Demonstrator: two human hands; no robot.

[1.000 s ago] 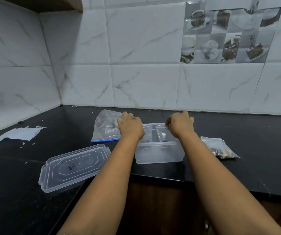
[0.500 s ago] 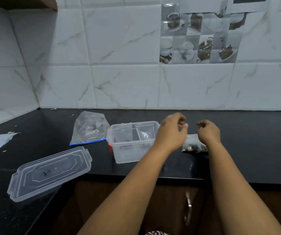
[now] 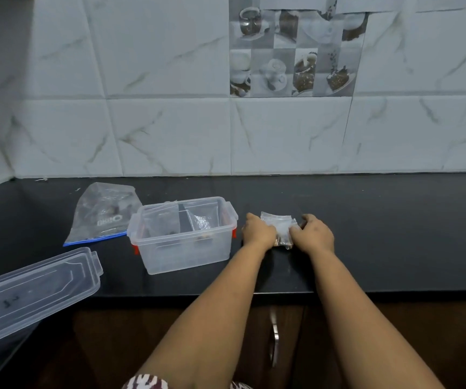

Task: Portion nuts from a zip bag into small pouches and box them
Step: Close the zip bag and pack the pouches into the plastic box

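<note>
A small clear pouch (image 3: 282, 228) with brown nuts in it lies on the black counter (image 3: 380, 234), right of the box. My left hand (image 3: 257, 231) grips its left side and my right hand (image 3: 312, 233) grips its right side. The clear plastic box (image 3: 184, 252) with red latches stands open left of my hands, with small pouches inside. Behind the box lies the zip bag (image 3: 104, 213) with a blue strip, flat on the counter and holding a few nuts.
The box's clear lid (image 3: 29, 293) rests at the counter's front left edge, partly overhanging. A tiled wall (image 3: 226, 136) closes off the back. Below the counter edge a cabinet handle (image 3: 274, 336) shows between my forearms.
Both hands left the box and moved right to the pouch, then came down onto it on the counter. The camera view has shifted right.
</note>
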